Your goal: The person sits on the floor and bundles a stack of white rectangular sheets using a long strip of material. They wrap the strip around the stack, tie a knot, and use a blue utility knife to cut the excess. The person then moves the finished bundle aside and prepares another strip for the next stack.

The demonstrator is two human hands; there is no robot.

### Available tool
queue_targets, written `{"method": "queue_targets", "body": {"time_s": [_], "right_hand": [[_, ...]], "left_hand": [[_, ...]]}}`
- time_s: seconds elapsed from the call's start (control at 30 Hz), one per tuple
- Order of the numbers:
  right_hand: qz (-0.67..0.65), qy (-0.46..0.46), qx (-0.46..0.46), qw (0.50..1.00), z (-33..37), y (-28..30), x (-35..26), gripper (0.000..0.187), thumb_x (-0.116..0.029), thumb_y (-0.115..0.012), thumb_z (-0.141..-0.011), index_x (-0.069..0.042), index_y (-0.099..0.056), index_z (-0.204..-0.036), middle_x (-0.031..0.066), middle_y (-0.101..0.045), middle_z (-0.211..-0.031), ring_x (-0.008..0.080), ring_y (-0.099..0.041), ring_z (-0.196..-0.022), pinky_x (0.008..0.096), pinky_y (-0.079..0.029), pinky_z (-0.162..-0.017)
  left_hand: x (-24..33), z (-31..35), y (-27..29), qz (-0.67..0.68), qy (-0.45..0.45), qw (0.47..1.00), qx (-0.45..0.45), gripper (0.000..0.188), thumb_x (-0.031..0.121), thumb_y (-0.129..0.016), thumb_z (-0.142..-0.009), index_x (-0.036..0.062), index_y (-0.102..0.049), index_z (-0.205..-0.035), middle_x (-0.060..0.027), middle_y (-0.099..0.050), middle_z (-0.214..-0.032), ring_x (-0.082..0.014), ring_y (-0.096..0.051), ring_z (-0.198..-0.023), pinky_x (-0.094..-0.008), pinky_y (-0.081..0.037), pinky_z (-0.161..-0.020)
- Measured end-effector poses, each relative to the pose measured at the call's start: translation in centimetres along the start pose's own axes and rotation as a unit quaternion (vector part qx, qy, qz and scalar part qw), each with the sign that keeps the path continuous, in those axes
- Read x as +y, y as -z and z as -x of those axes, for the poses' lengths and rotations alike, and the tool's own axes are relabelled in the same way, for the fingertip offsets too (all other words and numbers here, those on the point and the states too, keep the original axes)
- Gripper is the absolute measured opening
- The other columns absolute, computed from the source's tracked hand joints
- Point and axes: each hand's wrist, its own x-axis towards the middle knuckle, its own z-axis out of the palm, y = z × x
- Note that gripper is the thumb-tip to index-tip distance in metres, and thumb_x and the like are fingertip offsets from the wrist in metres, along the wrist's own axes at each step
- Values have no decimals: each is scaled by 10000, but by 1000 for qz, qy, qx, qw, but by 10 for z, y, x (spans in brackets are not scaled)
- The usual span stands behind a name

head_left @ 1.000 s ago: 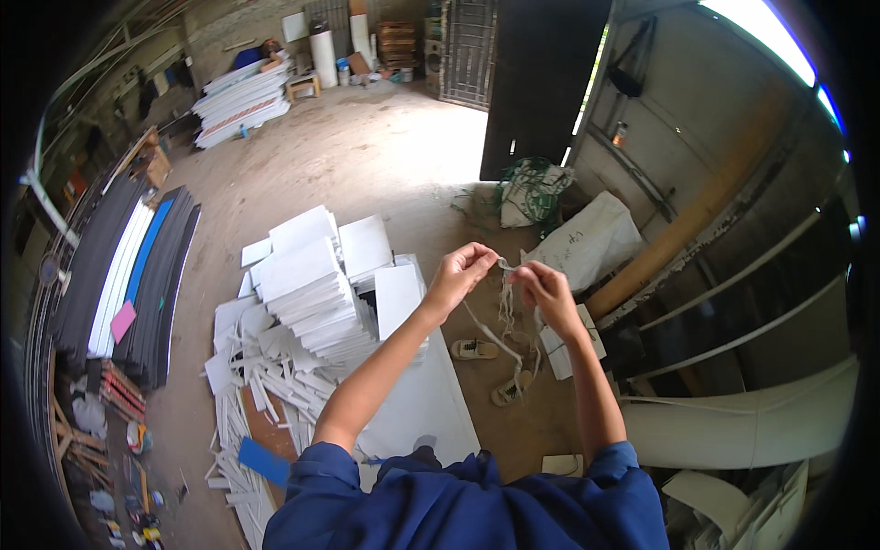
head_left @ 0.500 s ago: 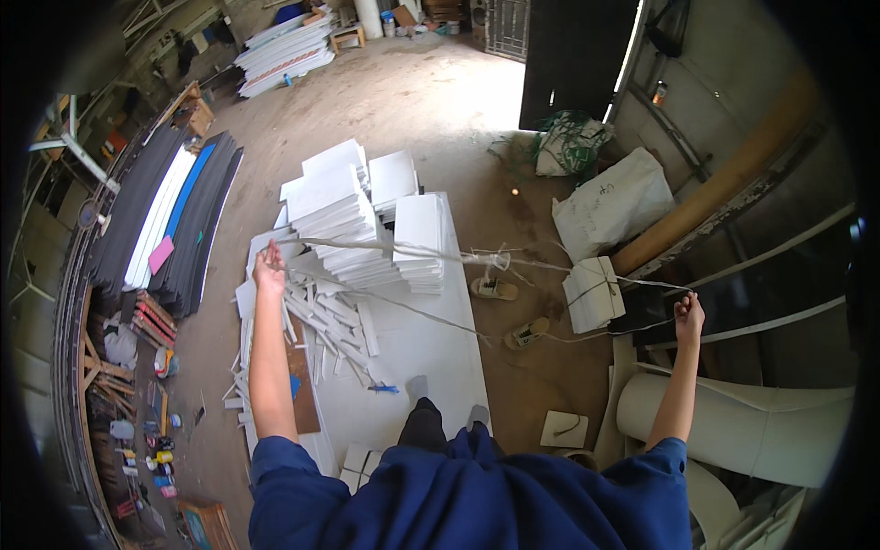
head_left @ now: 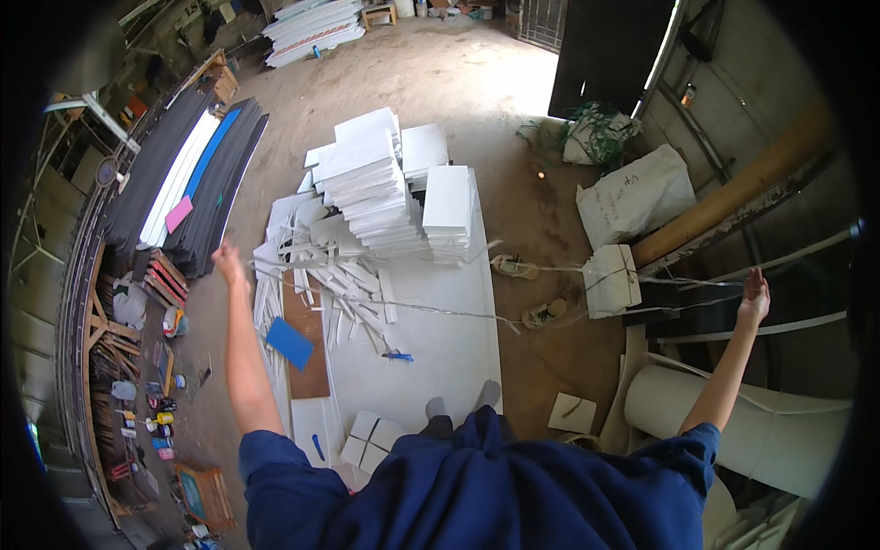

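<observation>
A long loop of pale plastic twine stretches across the view between my widely spread arms. My left hand, somewhat blurred, is closed on its left end. At the far right my right hand has the other end round it, fingers drawn together. Below the twine, stacks of white boards stand on a large white sheet. Loose white offcut strips lie left of them. A white block tied with cord sits near my right hand, and another tied white bundle lies by my feet.
Two shoes lie right of the sheet. A blue cutter and a blue panel are near the offcuts. Dark sheets are piled at left. A white sack and large white rolls line the right side.
My hands have moved farther apart, the left one outward to the left and the right one to the right. The twine is spread wider, and my view has shifted.
</observation>
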Motion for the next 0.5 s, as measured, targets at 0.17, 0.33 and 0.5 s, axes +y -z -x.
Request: {"method": "queue_targets", "body": {"time_s": [0.17,0.33,0.5], "right_hand": [[178,-28,-327,928,138,-133,52,271,-133,-471,-861,17,-481,-1086,133,-571,-1044,193,-585,-886,289,-460,-778],[158,-71,-619,766,335,-267,66,507,-167,-609,-785,-63,-400,-1235,77,-476,-1210,216,-500,-1064,331,-372,-927],[245,64,-673,695,399,-303,77,525,-161,-631,-773,-62,-399,-1234,76,-531,-1147,180,-495,-1050,328,-347,-932]], "left_hand": [[60,136,-76,44,49,929,-363,331,341,-475,-877,86,-379,-1066,-44,-555,-1112,-154,-581,-778,-290,-486,-736],[128,243,-141,60,13,813,-578,245,254,-468,-890,76,-414,-1049,-59,-613,-909,-37,-340,-506,-174,-324,-475],[165,263,-145,129,-31,741,-658,219,225,-481,-884,72,-450,-1037,-73,-619,-909,-23,-313,-490,-153,-290,-459]]}}
